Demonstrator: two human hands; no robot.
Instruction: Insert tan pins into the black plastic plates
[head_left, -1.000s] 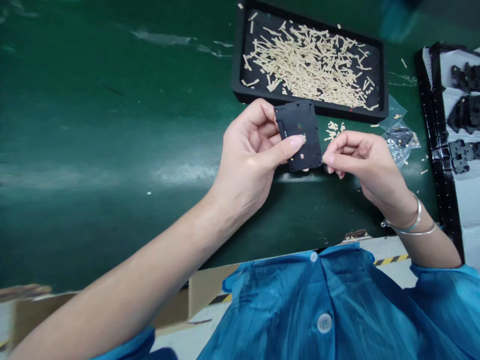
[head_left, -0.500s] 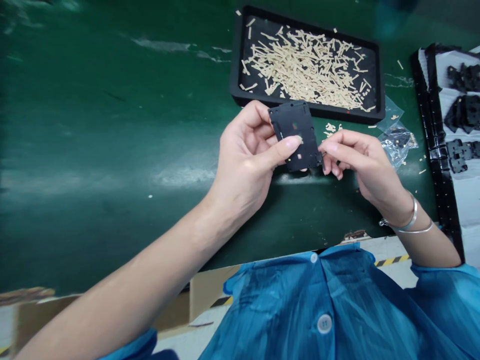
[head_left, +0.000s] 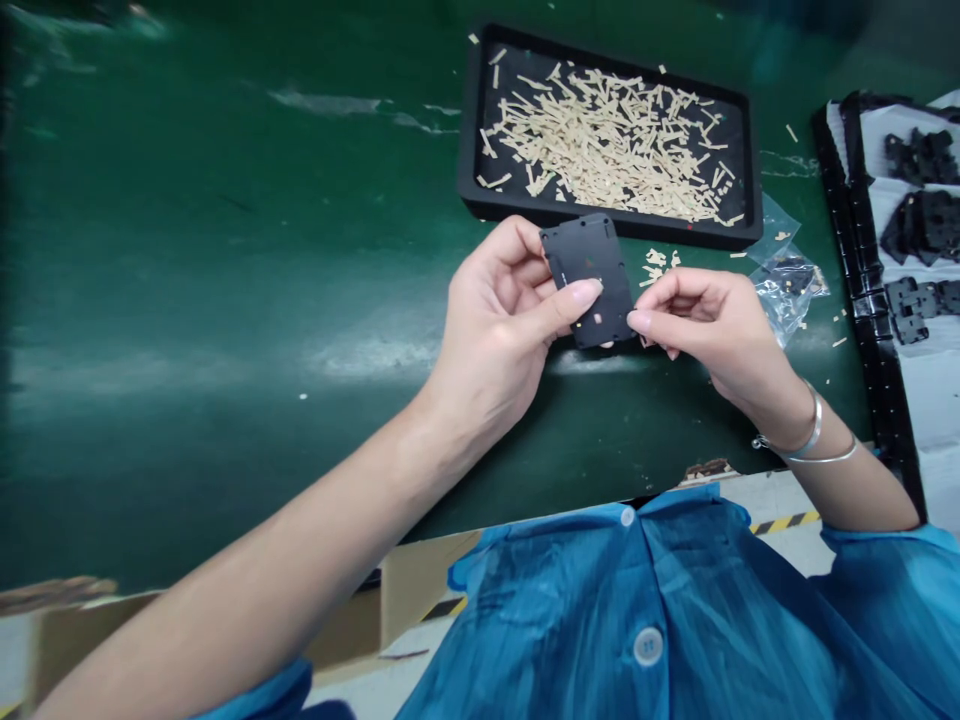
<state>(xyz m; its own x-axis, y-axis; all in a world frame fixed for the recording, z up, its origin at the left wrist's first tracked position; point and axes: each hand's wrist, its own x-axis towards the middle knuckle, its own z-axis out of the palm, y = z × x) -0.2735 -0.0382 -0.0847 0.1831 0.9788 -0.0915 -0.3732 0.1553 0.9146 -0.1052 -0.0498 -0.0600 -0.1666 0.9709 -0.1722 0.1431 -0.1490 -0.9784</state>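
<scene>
A flat black plastic plate [head_left: 590,255] with small holes and notched edges is tilted up above the table. My left hand [head_left: 510,300] grips it from the left, thumb across its face and fingers behind. My right hand [head_left: 709,315] is at the plate's lower right corner, thumb and forefinger pinched together there. Whether a small part sits in that pinch or only the plate's edge is hidden by the fingertips. Just behind the right fingers lie some loose cream strips [head_left: 657,265] on the table.
Beyond my hands, a black tray [head_left: 600,212] holds a heap of short cream strips. To its right lies a clear plastic bag [head_left: 787,290]. At the far right a black-edged bin [head_left: 870,290] contains several black plastic parts [head_left: 926,225]. The green table [head_left: 225,300] has scattered scraps.
My right thumb and forefinger have closed in on the plate's lower right corner, covering the small dark bit that showed there. The left hand keeps its grip.
</scene>
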